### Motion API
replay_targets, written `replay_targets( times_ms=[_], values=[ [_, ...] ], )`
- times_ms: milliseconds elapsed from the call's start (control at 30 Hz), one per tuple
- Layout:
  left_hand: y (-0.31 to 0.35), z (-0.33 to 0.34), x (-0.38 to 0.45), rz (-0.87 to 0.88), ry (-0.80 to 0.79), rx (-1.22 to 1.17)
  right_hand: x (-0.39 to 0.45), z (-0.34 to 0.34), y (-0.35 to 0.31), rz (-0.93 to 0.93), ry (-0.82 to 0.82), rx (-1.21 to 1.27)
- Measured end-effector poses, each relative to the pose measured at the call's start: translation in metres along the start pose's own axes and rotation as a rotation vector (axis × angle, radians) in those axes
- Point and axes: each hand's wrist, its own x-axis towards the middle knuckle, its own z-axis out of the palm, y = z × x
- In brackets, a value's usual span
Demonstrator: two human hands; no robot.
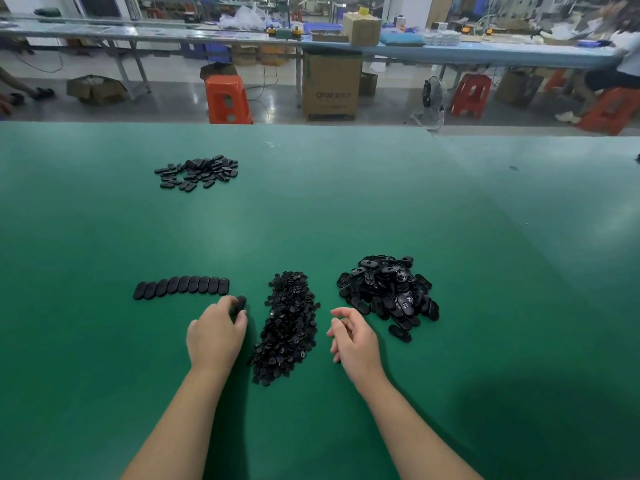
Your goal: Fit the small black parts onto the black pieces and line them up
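A row of several black oval pieces (181, 286) lies lined up on the green table (311, 202). My left hand (216, 332) grips one more black oval piece (239, 304) just right of and below the row's end. A long heap of small black parts (288, 325) lies between my hands. To its right sits a pile of larger black oval pieces (389, 292). My right hand (351, 336) hovers between the two heaps, fingers loosely curled and holding nothing.
A second loose cluster of black oval pieces (197, 172) lies far back on the left. Beyond the table's far edge stand an orange stool (227, 98), a cardboard box (330, 86) and another long workbench (311, 39). A person sits at the far right (620, 64).
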Motion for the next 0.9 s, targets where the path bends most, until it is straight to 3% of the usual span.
replay_targets(
  times_ms=[133,333,633,800,900],
  values=[
    [-0.004,0.005,-0.001,0.077,0.005,0.063,0.0,0.0,0.001,0.0,-0.005,-0.007],
    [0.004,0.002,0.014,-0.007,-0.153,0.122,0.0,0.001,0.002,0.003,-0.013,0.002],
    [0.007,0.0,0.029,-0.098,-0.18,0.105,0.001,0.001,0.004,-0.007,-0.024,-0.024],
    [0.004,-0.002,0.021,-0.065,-0.132,0.008,0.002,0.001,0.005,-0.008,-0.027,-0.022],
    [-0.001,-0.005,0.02,0.018,-0.194,-0.155,0.002,0.001,0.006,-0.006,-0.028,-0.024]
  ],
)
